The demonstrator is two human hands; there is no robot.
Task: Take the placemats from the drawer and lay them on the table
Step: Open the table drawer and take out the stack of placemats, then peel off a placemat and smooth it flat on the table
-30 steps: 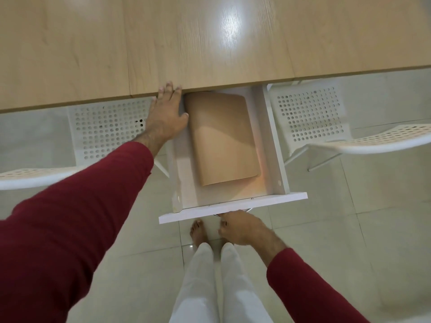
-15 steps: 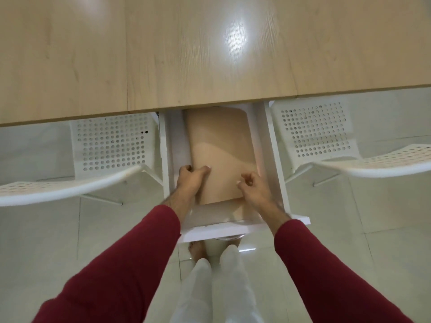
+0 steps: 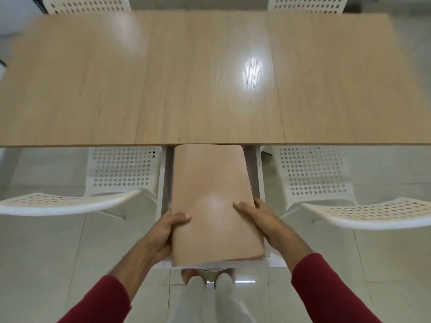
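From the head camera, one wooden bench (image 3: 210, 78) fills the upper half of the view, its top bare apart from a patch of glare. One white drawer (image 3: 260, 183) stands pulled out from under its near edge. Four white perforated chairs show: one to the left of the drawer (image 3: 70, 203), one to the right (image 3: 363, 213), and the tops of two more beyond the far edge, at upper left (image 3: 86, 4) and upper right (image 3: 305, 4).

One tan stack of placemats (image 3: 210, 201) is visible; how many lie in it cannot be told. Its far end reaches the bench edge, and its near end overhangs the drawer front.

Both hands grip the stack near its near end. The left hand (image 3: 163, 234) clasps the left edge, thumb on top and fingers curled beneath. The right hand (image 3: 263, 220) clasps the right edge, thumb lying on the top surface. Both red sleeves (image 3: 326, 290) come in from the lower corners. Two white trouser legs (image 3: 210, 299) stand on the tiled floor (image 3: 46, 264) below the drawer.
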